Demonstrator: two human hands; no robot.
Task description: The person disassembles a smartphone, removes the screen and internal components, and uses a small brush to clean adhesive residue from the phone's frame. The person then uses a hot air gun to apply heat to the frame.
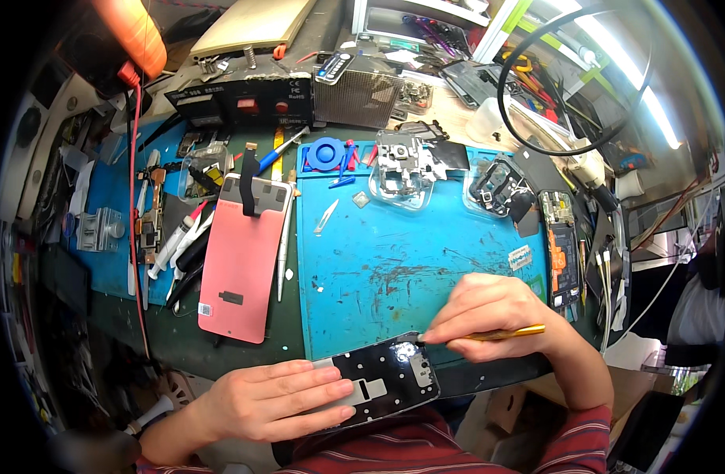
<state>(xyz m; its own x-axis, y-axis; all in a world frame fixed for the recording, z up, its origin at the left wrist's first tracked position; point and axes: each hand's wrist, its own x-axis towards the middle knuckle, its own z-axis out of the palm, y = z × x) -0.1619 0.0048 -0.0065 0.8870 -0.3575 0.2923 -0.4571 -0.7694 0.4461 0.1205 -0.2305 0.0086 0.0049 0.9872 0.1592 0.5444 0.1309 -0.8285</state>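
Observation:
My left hand (271, 401) lies across a black phone frame (386, 389), its fingers stretched over the frame's left part and holding it tilted at the mat's front edge. The frame has white and silver patches and a bright glare near its far right end. Pinched in my right hand (485, 316) is a slim gold-handled tool (514, 332). The tool's tip meets the frame's upper edge near its right corner; the tip is too small to tell its kind. My left thumb is hidden.
A pink-backed phone screen (244, 268) with a black flex cable lies left of the blue mat (362, 284). A loose blade (326, 217) and a razor blade (520, 257) rest on the mat. Plastic boxes of parts (402, 170) stand behind; an opened phone (561, 249) lies right.

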